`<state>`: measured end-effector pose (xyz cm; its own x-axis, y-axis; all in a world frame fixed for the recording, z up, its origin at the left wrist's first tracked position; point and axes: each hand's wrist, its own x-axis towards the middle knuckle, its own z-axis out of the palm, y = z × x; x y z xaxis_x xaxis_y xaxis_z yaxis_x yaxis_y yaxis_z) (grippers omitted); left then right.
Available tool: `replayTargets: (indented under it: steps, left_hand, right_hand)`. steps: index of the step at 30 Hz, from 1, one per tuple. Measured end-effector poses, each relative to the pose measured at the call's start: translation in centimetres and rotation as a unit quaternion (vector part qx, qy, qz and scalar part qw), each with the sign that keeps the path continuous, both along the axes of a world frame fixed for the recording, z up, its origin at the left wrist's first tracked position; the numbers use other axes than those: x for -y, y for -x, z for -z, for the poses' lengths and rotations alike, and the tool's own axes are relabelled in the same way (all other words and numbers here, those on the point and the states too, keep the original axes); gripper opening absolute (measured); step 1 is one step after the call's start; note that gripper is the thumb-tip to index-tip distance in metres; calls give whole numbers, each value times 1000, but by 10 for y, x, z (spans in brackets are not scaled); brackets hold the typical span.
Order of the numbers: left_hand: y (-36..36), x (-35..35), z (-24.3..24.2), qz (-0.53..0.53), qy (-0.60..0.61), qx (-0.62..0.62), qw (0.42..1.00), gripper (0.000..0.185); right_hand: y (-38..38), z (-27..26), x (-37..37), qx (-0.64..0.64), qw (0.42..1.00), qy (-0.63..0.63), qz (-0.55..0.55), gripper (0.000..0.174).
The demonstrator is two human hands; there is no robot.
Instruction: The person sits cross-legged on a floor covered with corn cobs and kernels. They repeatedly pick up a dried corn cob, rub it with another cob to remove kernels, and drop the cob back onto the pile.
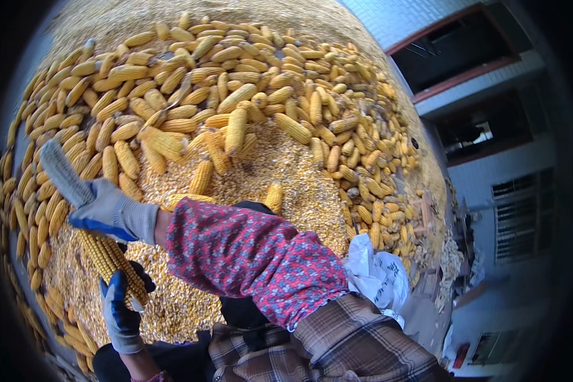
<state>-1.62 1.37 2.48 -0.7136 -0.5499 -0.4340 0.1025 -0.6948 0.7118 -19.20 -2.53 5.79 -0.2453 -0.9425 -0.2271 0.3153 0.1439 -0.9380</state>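
Observation:
My left hand, in a grey and blue work glove, grips the lower end of a yellow ear of corn. The ear slants up to the left, its upper end just under my right hand. That hand, gloved alike, holds a pale, rough rod that looks like a bare corn cob, pointing up and left. Its fingers are partly hidden, so whether they touch the ear cannot be told. A floral sleeve covers my right forearm. Loose corn kernels lie beneath both hands.
A wide heap of corn ears curves around the loose kernels ahead and to both sides. Several ears lie on the kernels near my right forearm. A white plastic bag with writing sits at my right. A building wall with windows stands farther right.

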Motion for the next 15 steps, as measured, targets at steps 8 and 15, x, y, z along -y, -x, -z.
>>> replayTargets:
  steps: [8, 15]
  left_hand:
    - [-12, 12, 27, -72, 134, 183, 971, 38]
    - [-20, 20, 39, -65, 169, 193, 964, 47]
  right_hand:
    - [-27, 29, 10, -290, 948, 69, 111, 23]
    - [-34, 49, 29, -235, 967, 23, 95, 51]
